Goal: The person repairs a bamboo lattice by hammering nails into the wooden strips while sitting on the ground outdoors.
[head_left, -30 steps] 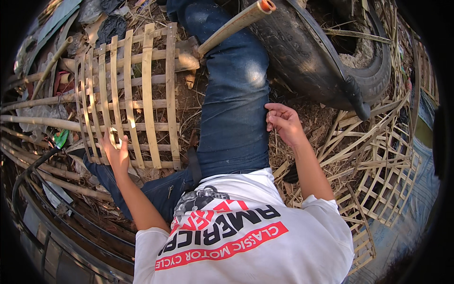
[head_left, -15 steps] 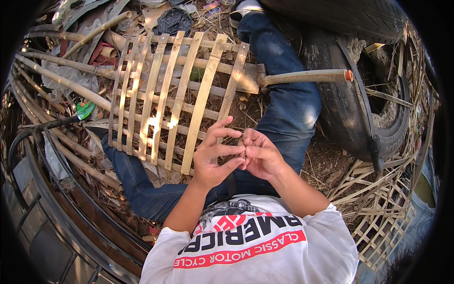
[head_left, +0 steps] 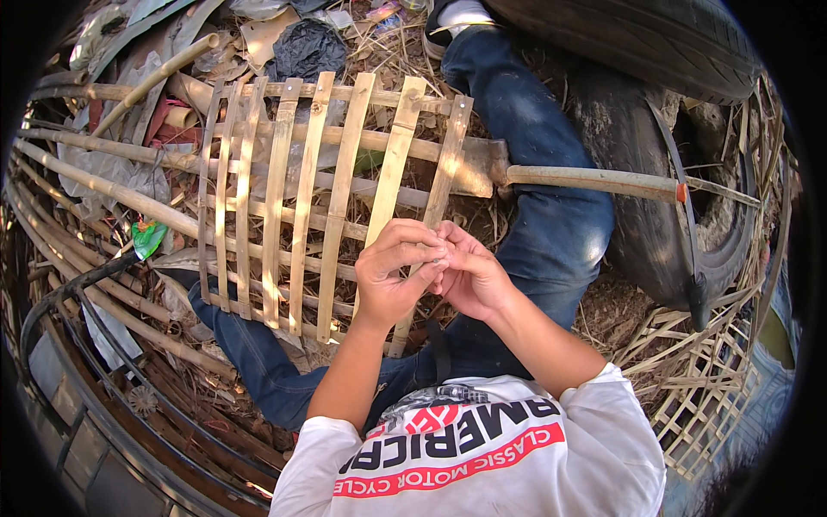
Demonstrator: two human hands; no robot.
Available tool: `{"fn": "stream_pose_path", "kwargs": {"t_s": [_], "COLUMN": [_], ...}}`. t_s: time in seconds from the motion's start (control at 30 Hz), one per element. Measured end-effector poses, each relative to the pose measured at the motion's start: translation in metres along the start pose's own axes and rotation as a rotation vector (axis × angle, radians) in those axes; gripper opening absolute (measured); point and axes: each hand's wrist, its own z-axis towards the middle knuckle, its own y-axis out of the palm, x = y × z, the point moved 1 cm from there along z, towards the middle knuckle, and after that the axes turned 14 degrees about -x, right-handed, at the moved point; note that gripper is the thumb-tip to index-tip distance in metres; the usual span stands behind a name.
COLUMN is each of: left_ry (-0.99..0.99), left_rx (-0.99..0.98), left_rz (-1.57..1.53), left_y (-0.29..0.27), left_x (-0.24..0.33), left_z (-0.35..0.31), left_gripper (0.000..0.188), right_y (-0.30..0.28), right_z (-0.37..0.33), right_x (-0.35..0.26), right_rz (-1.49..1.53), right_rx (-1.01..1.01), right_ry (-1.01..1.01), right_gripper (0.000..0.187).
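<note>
Both hands have come together since the earliest frame, when the left lay on the slatted panel and the right was well apart from it, across the right leg; since the later frame, the left fingers have drawn in from a looser spread.

We take the slatted panel (head_left: 344,202), seemingly of split bamboo, as our landmark. It lies flat or slightly tilted, beyond the left leg (head_left: 258,366). We find the left hand (head_left: 392,265) over its near right corner, thumb and fingers bent, tips drawn in. The right hand (head_left: 471,277) meets it there, fingers curled, thumb closed toward them. We cannot tell whether anything small is pinched between the fingertips, nor whether either hand touches the panel.

Just right of the panel, a long-handled tool (head_left: 594,179) rests with its handle across the right leg (head_left: 551,246). Well to the panel's right stands a tyre (head_left: 633,207); past its far edge lies a black plastic bag (head_left: 308,52); poles (head_left: 112,188) extend from its left.

We judge the panel light and fairly stiff, dry rather than slippery, its thin slats liable to split along the grain. We would grip it where slats cross the rails, not at loose slat ends.
</note>
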Motion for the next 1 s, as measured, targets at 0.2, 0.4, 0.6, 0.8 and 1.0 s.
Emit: {"fn": "stream_pose_path", "kwargs": {"t_s": [0.2,0.4,0.6,0.8,1.0], "left_ry": [-0.292,-0.435,-0.461,-0.339,-0.246], "left_rx": [0.159,0.110,0.044,0.016,0.010], "left_rz": [-0.099,0.004,0.182,0.335,0.415], "left_y": [-0.006,-0.001,0.007,0.009,0.007], "left_x": [-0.052,-0.105,-0.116,-0.125,-0.133], "left_z": [0.037,0.071,0.076,0.080,0.076], "left_gripper": [0.012,0.012,0.012,0.009,0.009], "right_y": [-0.066,-0.078,-0.100,-0.100,-0.096], "right_z": [0.036,0.058,0.062,0.062,0.064], "right_x": [-0.022,-0.021,-0.028,-0.033,-0.034], "right_rz": [-0.833,-1.192,-1.185,-1.155,-1.086], "right_rx": [0.593,0.901,0.921,0.885,0.906], "right_ry": [-0.213,-0.231,-0.152,-0.119,-0.124], "right_gripper": [0.018,0.019,0.015,0.018,0.016]}}
